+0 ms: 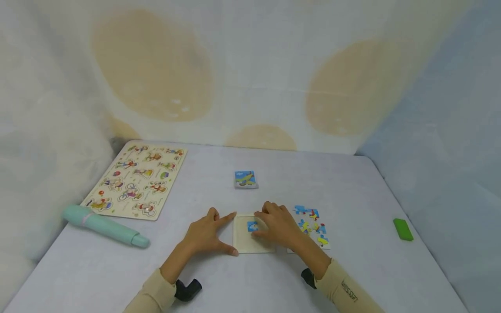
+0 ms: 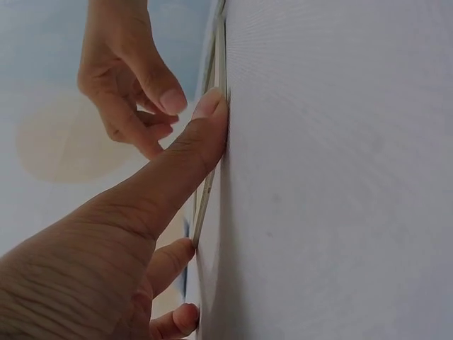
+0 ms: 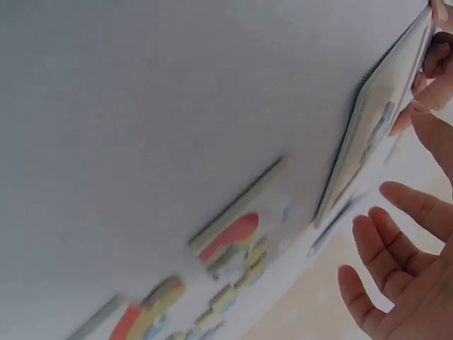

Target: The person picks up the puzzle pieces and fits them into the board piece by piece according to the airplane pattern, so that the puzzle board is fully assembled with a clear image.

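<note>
A small square wooden puzzle tray (image 1: 242, 243) lies in front of me, with one blue-and-white puzzle piece (image 1: 252, 226) inside. My left hand (image 1: 203, 234) steadies the tray's left side, thumb at the near corner and index finger at the far corner. In the left wrist view its thumb (image 2: 185, 152) presses on the tray's edge. Over the tray's right part hovers my right hand (image 1: 279, 224), fingers bent near the piece. The right wrist view shows those fingers (image 3: 396, 248) apart from one another, with nothing held.
Several loose puzzle pieces (image 1: 322, 240) lie on a pale board, partly hidden by the right forearm. A small airplane picture (image 1: 245, 179) sits behind the tray. Farther left are a large figure board (image 1: 142, 174) and a mint-green cylinder (image 1: 105, 227); a green block (image 1: 403, 229) lies right.
</note>
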`<state>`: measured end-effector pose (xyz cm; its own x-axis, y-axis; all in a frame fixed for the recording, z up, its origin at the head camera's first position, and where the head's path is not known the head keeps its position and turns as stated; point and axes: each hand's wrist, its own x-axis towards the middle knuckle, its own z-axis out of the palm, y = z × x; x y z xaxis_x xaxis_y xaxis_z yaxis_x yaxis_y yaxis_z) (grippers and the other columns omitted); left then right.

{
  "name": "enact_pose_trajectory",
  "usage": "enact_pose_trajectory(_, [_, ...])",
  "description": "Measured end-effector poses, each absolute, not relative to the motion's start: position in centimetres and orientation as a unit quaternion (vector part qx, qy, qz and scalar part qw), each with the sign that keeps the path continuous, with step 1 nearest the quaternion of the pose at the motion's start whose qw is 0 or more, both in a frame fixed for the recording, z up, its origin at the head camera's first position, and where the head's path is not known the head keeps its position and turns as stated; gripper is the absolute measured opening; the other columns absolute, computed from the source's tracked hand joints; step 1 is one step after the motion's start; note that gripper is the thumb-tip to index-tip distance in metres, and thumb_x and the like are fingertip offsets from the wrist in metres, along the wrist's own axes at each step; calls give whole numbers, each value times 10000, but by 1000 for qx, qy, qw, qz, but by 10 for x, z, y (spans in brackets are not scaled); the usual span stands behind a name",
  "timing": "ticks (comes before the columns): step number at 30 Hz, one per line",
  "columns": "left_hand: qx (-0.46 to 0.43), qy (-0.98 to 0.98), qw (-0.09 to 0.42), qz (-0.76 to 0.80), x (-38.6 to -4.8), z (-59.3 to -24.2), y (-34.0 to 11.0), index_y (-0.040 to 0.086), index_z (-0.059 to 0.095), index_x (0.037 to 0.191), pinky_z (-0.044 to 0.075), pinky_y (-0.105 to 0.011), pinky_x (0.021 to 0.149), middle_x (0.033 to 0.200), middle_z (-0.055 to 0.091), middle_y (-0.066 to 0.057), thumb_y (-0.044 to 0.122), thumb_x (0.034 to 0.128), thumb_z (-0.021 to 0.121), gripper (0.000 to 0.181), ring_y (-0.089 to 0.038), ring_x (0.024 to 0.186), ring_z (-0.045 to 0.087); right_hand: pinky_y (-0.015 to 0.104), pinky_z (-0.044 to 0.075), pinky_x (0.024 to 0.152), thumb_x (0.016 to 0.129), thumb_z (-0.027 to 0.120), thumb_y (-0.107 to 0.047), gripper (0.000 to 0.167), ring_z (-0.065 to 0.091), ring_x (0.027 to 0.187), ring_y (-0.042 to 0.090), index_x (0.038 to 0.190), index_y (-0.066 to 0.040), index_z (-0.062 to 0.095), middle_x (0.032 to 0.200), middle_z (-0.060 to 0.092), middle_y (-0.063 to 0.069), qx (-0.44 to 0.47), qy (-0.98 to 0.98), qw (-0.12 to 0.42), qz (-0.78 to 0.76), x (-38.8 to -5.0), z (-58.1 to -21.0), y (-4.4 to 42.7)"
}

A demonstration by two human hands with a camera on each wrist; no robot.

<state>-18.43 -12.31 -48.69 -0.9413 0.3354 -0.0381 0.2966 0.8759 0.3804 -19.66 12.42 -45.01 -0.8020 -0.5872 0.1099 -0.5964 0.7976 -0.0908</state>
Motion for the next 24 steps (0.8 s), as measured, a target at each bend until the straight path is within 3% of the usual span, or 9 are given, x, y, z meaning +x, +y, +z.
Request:
enact_pose_trajectory(6, [169,967,44,184,-185,-484,-122,360,483,1466,315,-271,524,980,363,-17,758,533,814,1068,-141,651,391,408,467,824,826,676,-640,595,439,920,189,1241,-215,718,996,503,38,344,-937,66,-17,-173,-449,130])
enact_pose_trajectory(15, [171,968,40,180,-185,-483,-122,349,479,1471,313,-264,522,967,369,-16,734,557,822,1049,-136,652,388,454,486,874,837,580,-726,683,500,1034,259,1216,-177,726,1109,569,111,352,-931,77,-57,-164,-449,101])
enact_pose_trajectory(24, [171,967,44,186,-183,-488,-123,350,480,1469,314,-272,515,965,381,-18,777,527,802,1084,-138,654,396,442,500,843,852,578,-715,707,520,1017,275,1202,-119,727,1088,578,140,323,-940,78,-73,-170,-451,85])
